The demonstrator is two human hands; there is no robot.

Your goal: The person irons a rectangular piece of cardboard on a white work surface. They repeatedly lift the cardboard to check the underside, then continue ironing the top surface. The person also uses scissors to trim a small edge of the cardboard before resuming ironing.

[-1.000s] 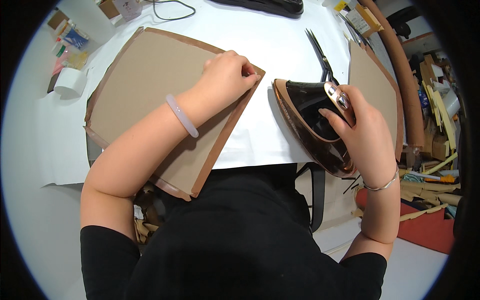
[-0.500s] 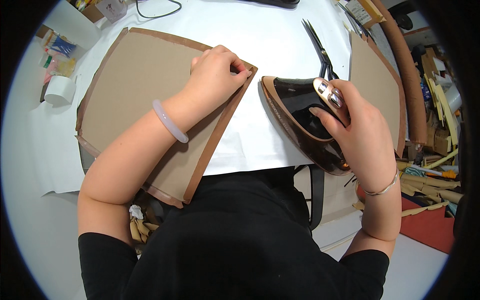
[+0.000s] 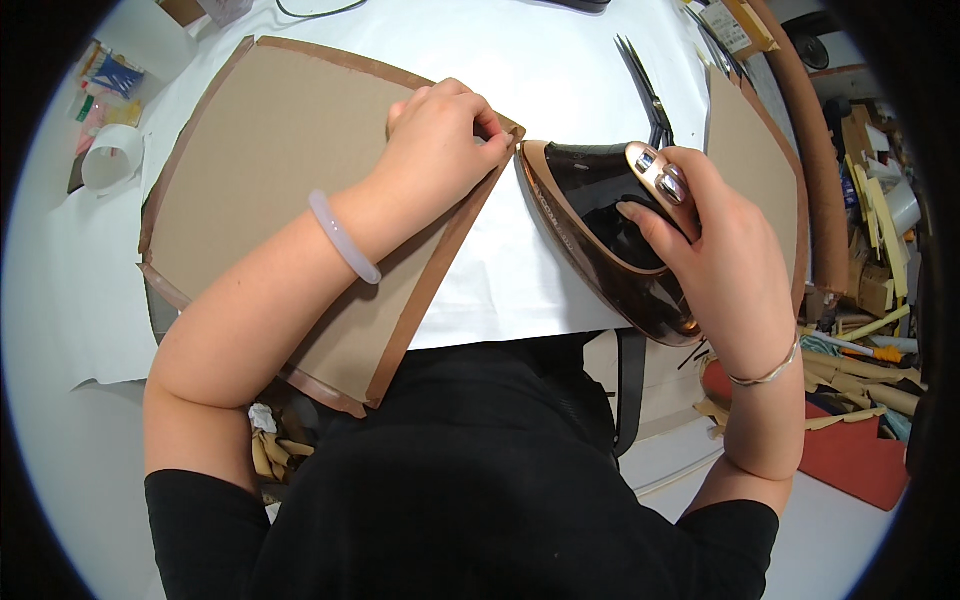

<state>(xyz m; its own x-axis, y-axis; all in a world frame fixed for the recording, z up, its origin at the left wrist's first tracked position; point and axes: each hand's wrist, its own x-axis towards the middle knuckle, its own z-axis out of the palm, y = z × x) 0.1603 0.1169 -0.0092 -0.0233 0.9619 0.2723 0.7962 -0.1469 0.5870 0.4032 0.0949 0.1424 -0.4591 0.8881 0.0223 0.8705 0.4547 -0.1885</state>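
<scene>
A large beige panel (image 3: pixel 260 170) with folded brown edging (image 3: pixel 432 272) lies on the white-covered table to the left. My left hand (image 3: pixel 440 125) rests on it, thumb and fingers pinched on the edging at its far right corner. In my right hand (image 3: pixel 725 215) is the handle of a dark, glossy clothes iron (image 3: pixel 600 215) with copper-coloured trim. The iron's pointed tip is right beside that corner, close to my left fingertips; whether the two touch I cannot tell. My left forearm covers part of the panel.
Black-handled scissors (image 3: pixel 645 90) lie beyond the iron. A second beige panel (image 3: pixel 750 150) sits at the right, beside a long brown roll (image 3: pixel 815 150). A white cup-like roll (image 3: pixel 112 160) stands at far left. Scraps and offcuts (image 3: pixel 870 370) are heaped at the right.
The iron's tip has come up and slightly left, to the panel's corner. My left hand has shifted a little, still pinching there. The whole view has also moved slightly.
</scene>
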